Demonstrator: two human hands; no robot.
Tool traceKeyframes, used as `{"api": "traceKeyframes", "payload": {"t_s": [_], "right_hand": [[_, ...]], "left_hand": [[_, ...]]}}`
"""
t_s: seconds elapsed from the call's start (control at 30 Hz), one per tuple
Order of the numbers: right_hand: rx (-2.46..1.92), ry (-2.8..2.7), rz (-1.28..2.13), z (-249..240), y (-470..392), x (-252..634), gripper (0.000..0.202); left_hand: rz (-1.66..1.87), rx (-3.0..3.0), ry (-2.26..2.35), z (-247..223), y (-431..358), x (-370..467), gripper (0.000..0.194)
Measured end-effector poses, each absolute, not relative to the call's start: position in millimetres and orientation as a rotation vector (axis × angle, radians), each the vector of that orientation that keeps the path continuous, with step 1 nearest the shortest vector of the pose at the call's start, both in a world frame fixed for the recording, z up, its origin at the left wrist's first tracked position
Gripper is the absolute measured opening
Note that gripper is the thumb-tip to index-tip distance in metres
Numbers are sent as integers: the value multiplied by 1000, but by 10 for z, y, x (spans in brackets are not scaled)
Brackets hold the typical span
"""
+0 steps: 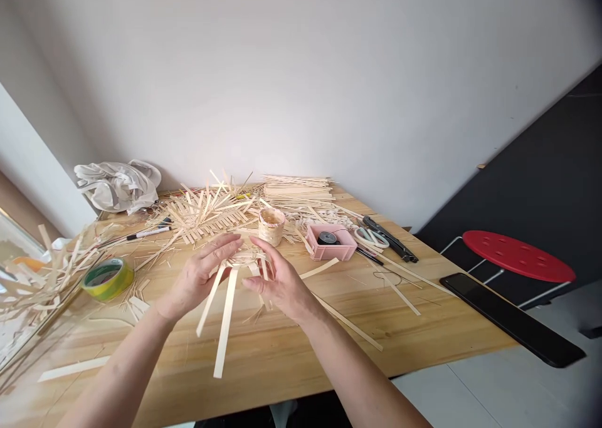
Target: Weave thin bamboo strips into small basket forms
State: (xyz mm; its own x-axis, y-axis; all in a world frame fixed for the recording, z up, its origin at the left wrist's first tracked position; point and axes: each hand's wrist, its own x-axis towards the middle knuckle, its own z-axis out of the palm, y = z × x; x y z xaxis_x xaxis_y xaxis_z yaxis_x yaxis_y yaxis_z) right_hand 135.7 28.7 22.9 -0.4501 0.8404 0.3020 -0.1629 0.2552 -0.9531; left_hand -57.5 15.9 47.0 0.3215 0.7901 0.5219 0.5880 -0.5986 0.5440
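Note:
Between my two hands is a small woven piece of pale bamboo strips (242,257), held above the table's middle. Several loose strip ends hang from it, two of them long and pointing toward me. My left hand (209,271) is curled round its left side. On the right side, my right hand (277,277) grips it with the thumb in front and the fingers behind. Part of the weave is hidden by the fingers. Just behind it stands a small cup-shaped container (271,226) with a stained rim.
On the wooden table (291,368) are a tape roll (107,279), a marker (148,232), a pink basket (343,252) with a black spool, scissors (371,237), a black-handled tool (390,240) and bamboo strip piles (298,192). A red stool (517,255) stands at right.

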Motion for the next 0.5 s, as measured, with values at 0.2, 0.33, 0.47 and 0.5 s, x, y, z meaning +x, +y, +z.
{"api": "traceKeyframes", "payload": {"t_s": [0.2, 0.33, 0.47, 0.5], "right_hand": [[-774, -1632, 985, 187, 268, 1472, 67], [-771, -1732, 553, 141, 229, 1425, 68], [-727, -1795, 282, 97, 145, 1315, 73], [-725, -1804, 266, 84, 123, 1287, 74]], "left_hand": [[986, 2235, 1454, 645, 12, -904, 58], [1212, 1998, 1533, 502, -159, -813, 35], [1337, 2066, 1563, 248, -254, -603, 75], [1348, 2103, 1565, 194, -254, -575, 89]]}}
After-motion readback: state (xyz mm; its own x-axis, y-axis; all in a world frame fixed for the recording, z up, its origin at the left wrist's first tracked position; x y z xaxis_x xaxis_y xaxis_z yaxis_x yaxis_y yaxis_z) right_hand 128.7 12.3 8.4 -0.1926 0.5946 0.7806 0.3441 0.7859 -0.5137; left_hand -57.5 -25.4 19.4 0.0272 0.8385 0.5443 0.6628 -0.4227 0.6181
